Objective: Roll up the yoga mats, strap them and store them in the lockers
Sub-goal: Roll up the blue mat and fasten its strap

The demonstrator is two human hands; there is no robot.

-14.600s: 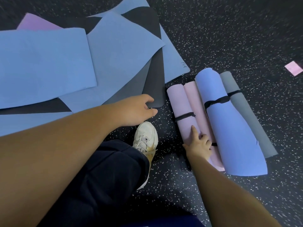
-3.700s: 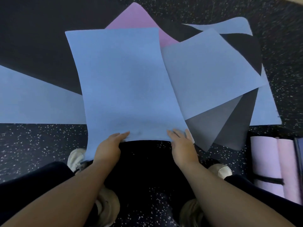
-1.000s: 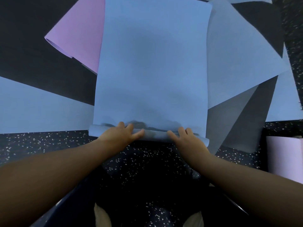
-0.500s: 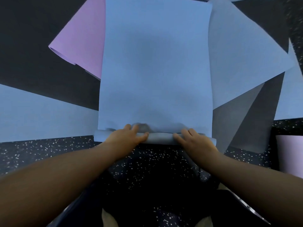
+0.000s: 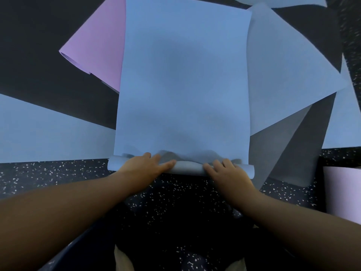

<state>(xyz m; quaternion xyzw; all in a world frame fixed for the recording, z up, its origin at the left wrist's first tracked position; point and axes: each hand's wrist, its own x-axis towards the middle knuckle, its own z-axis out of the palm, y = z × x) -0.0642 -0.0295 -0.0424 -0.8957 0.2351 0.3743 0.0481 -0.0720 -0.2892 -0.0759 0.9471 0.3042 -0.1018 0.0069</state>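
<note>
On the speckled floor [image 5: 58, 178], left hand [image 5: 142, 166], right hand [image 5: 228, 172] flat, fingers straight, on blue mat's roll [image 5: 185, 168]

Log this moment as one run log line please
stage: rolling | left hand: on rolled edge | right hand: on rolled edge | blue mat: mostly flat | strap: not visible
</note>
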